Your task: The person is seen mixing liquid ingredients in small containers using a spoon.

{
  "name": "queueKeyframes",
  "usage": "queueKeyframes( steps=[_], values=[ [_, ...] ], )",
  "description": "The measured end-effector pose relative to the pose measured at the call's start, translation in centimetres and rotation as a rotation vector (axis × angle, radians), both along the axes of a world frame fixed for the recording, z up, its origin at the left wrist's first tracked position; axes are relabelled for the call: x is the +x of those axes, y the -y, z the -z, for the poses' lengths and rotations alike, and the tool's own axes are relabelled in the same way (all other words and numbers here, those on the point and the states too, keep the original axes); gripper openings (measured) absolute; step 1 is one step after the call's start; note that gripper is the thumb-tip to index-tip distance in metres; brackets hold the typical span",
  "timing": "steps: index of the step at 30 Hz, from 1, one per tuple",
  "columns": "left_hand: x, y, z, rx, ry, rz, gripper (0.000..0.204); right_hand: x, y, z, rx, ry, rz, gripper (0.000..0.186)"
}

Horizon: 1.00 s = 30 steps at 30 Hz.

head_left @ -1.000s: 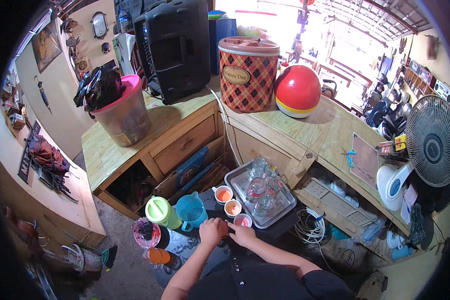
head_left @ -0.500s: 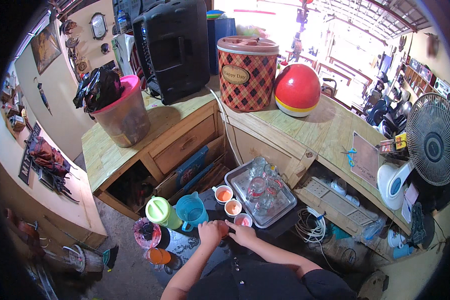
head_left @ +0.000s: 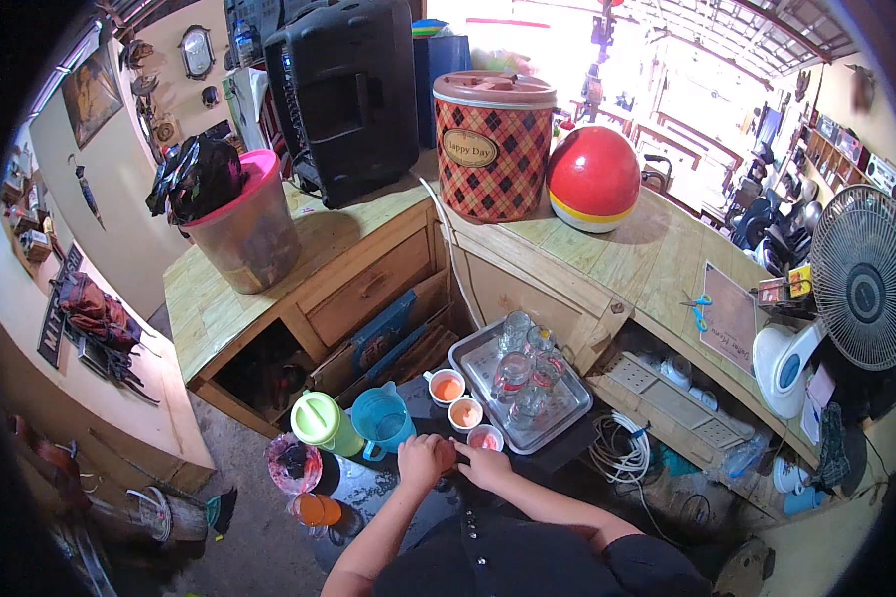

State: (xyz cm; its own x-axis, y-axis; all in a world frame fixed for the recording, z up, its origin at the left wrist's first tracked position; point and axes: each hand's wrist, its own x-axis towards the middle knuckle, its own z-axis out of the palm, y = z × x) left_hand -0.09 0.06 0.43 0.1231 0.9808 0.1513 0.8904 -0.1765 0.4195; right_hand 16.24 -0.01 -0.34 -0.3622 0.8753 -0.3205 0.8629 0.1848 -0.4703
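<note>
My left hand (head_left: 424, 462) is closed, its fingers curled over a small reddish thing that is mostly hidden. Close against it, my right hand (head_left: 483, 468) is closed too, thumb and fingers meeting at that same thing. Just beyond the hands stand three white cups: the nearest cup (head_left: 486, 439) holds something pinkish red, the middle cup (head_left: 465, 414) and the far cup (head_left: 446, 388) something orange. A translucent blue pitcher (head_left: 382, 424) stands left of the cups, beside a lidded light green pitcher (head_left: 325, 422). Further left is a glass of orange liquid (head_left: 317, 510).
A metal tray (head_left: 567, 417) of upturned-looking clear glasses (head_left: 530, 401) lies right of the cups. Near the green pitcher sits a pinkish plastic bag (head_left: 291, 466). Behind, a wooden counter (head_left: 587, 254) carries a speaker (head_left: 348, 109) and checked bin (head_left: 493, 179); coiled cable (head_left: 622, 453) hangs at right.
My hands have shifted slightly and drawn closer over the small reddish thing, which shows less now. The cups, pitchers and tray stay where they were.
</note>
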Motion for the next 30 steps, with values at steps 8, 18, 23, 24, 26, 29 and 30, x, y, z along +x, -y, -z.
queueKeyframes(
  steps=[8,18,23,24,26,29,30],
  values=[
    [-0.2,0.5,0.6,-0.004,-0.164,-0.081,0.016,0.0,0.0,-0.3,-0.029,0.007,-0.011,0.060],
    [0.3,0.1,0.2,-0.025,-0.028,-0.029,0.016,0.0,0.0,0.3,0.005,-0.003,-0.003,0.060],
    [0.1,0.0,-0.6,-0.030,-0.218,-0.031,0.022,0.2,0.1,-0.1,-0.017,-0.001,0.005,0.059],
    [-0.3,0.0,0.5,-0.028,-0.220,-0.040,0.022,0.0,0.1,0.0,0.003,-0.016,-0.003,0.060],
    [-0.9,-0.2,2.1,-0.069,0.035,-0.008,0.029,-0.2,0.1,0.1,0.022,-0.030,-0.011,0.060],
    [-0.7,-0.5,2.1,0.027,0.001,-0.045,0.030,0.0,0.1,0.1,0.020,-0.012,-0.002,0.060],
    [-0.3,-0.5,1.1,0.026,0.002,-0.038,0.030,0.2,0.0,0.2,0.021,-0.009,0.005,0.060]
  ],
)
